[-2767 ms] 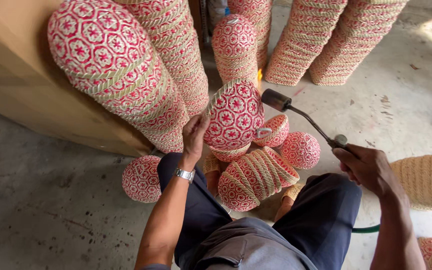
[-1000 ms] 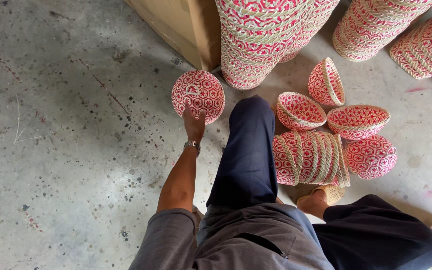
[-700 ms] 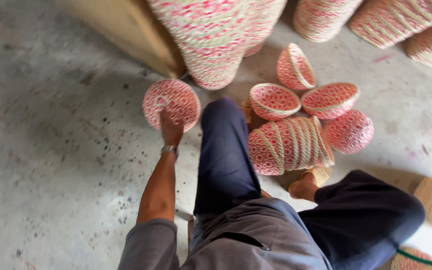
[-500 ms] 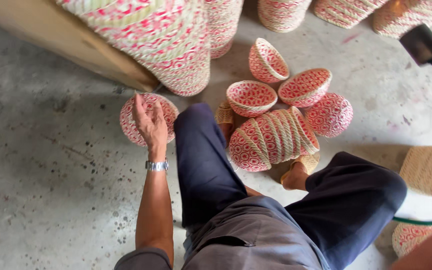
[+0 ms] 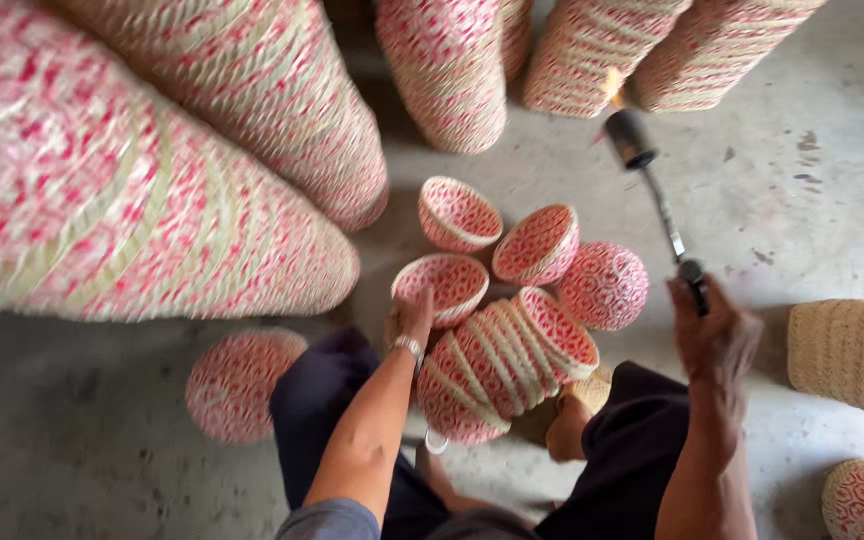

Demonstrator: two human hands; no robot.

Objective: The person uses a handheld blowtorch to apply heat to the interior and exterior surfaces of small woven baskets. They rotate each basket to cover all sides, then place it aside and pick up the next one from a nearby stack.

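Now left hand (image 5: 412,318) touches a red-and-cream woven bowl (image 5: 444,284), mouth up.

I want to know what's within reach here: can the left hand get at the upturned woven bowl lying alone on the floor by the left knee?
Probably yes. The left hand is at the open bowl, holding nothing, and the upturned bowl lies nearby, with only bare concrete floor around it.

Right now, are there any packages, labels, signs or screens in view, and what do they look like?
None show: no package, label, sign or screen.
Only stacks of red-and-cream woven baskets lying on the concrete floor.
The left hand touches a loose woven bowl.
The right hand holds a dark metal torch.
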